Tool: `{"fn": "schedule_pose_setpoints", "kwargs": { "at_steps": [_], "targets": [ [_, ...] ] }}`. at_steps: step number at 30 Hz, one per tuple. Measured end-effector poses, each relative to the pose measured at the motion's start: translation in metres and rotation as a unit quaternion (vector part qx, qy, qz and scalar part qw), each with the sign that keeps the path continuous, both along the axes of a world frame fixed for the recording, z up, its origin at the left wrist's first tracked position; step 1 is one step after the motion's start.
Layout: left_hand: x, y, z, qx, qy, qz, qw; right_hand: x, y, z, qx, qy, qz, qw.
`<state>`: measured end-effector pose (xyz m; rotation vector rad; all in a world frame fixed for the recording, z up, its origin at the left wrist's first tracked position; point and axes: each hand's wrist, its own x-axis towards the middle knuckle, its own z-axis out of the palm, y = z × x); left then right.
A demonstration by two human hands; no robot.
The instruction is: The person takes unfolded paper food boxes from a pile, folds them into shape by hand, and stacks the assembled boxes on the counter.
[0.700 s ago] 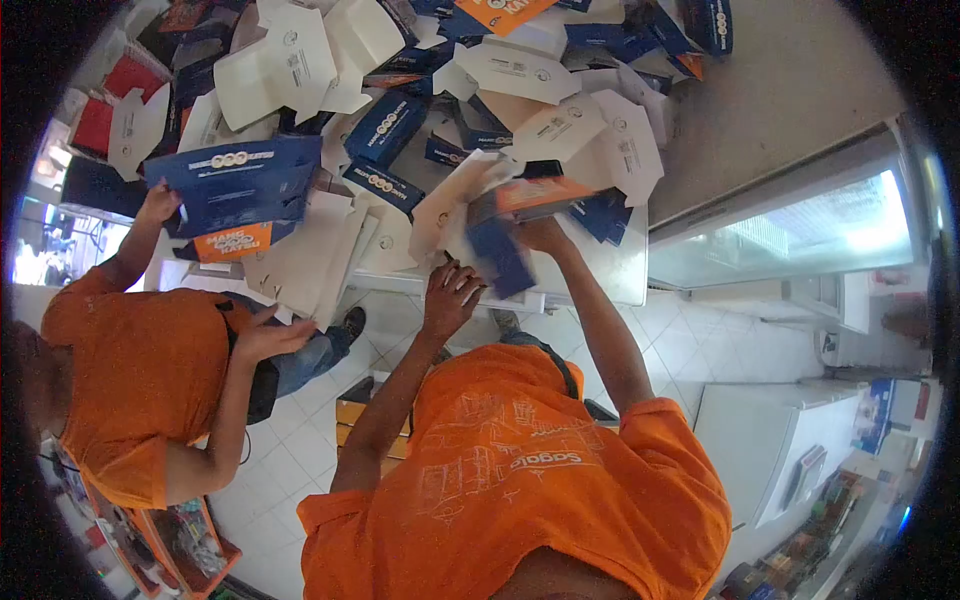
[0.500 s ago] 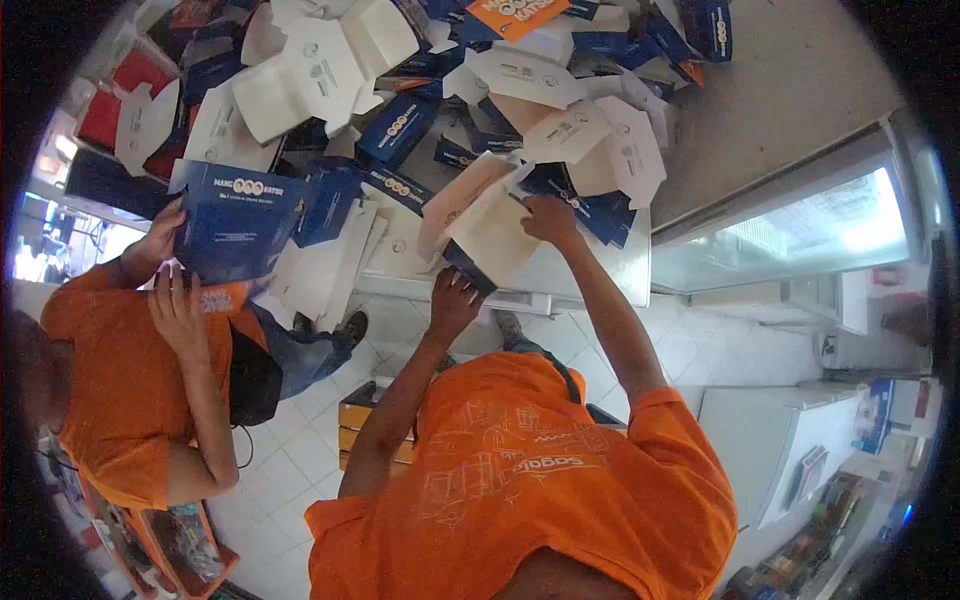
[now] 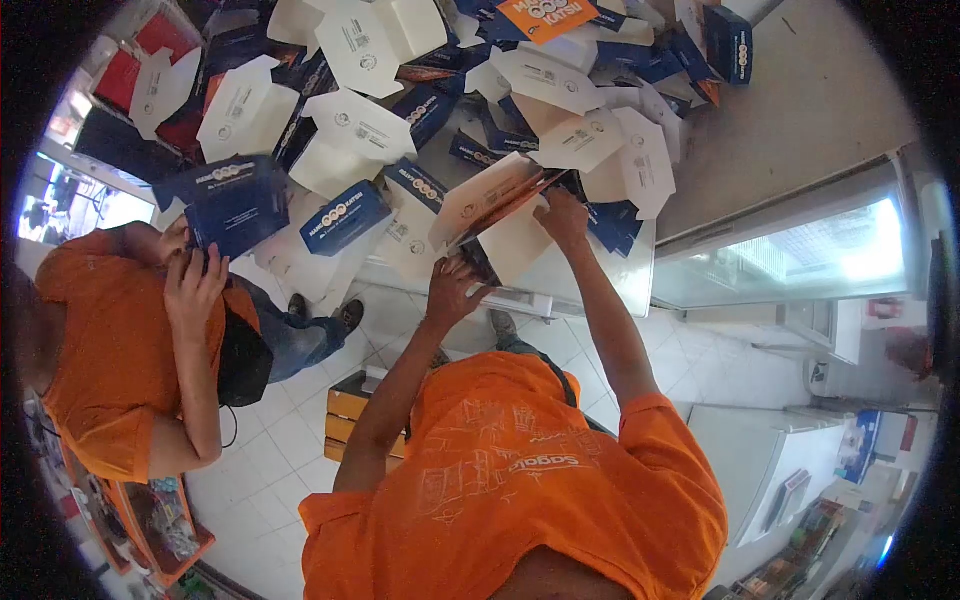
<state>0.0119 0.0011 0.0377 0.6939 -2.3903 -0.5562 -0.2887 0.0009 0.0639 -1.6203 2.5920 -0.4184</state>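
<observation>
A partly folded cardboard food box (image 3: 518, 243), white inside with a dark blue outer side, lies at the table's near edge between my hands. My left hand (image 3: 454, 292) grips its near left side, fingers on the wall and thumb stretched along it. My right hand (image 3: 563, 217) is closed on the far right corner, its fingertips partly hidden by the panel. The box's lid flap (image 3: 482, 203) stands tilted up on the left. Beside it on the left lies a blue printed box (image 3: 346, 217), and white open boxes (image 3: 640, 165) lie just beyond my right hand.
Several blue and white boxes are heaped across the table (image 3: 800, 110). At left, a co-worker in an orange shirt (image 3: 120, 370) holds a blue box (image 3: 237, 208) in both hands. A glass-topped freezer (image 3: 790, 245) borders the table at right. Wooden drawers (image 3: 345, 405) stand below.
The box between my hands has folded further, its flaps now drawn inward. My left hand has shifted slightly along its near side. The co-worker's blue box has tipped and a white box was set down.
</observation>
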Motion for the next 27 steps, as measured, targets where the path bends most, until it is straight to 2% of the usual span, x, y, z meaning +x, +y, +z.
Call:
{"fn": "schedule_pose_setpoints", "kwargs": {
  "at_steps": [3,6,8,10,11,13,16,19,27],
  "targets": [
    [-0.002,-0.008,-0.002,0.012,-0.050,-0.010,0.999,-0.001,0.001,-0.008,-0.035,0.009,0.011,0.999],
    [-0.004,-0.015,-0.005,-0.010,-0.075,-0.014,0.997,0.039,0.012,0.030,-0.210,0.138,0.042,0.967],
    [-0.001,-0.015,-0.006,-0.009,-0.134,-0.016,0.991,0.073,0.027,0.041,-0.260,0.008,0.161,0.952],
    [-0.002,-0.012,-0.012,-0.047,-0.040,-0.005,0.998,0.105,0.061,0.049,-0.074,-0.181,0.278,0.940],
    [-0.002,-0.010,-0.014,-0.066,0.007,-0.001,0.998,0.112,0.068,0.045,-0.008,-0.158,0.277,0.948],
    [-0.005,-0.005,-0.013,-0.072,0.006,0.009,0.997,0.121,0.079,0.029,0.122,-0.110,0.269,0.949],
    [-0.005,-0.002,-0.015,-0.079,0.006,0.014,0.997,0.126,0.090,0.011,0.040,-0.049,0.256,0.965],
    [-0.002,0.000,-0.006,-0.085,0.021,0.032,0.996,0.128,0.092,0.010,-0.051,-0.039,0.273,0.960],
    [-0.001,0.001,-0.021,-0.058,0.008,0.025,0.998,0.132,0.095,0.000,-0.051,-0.014,0.260,0.964]
  ]
}}
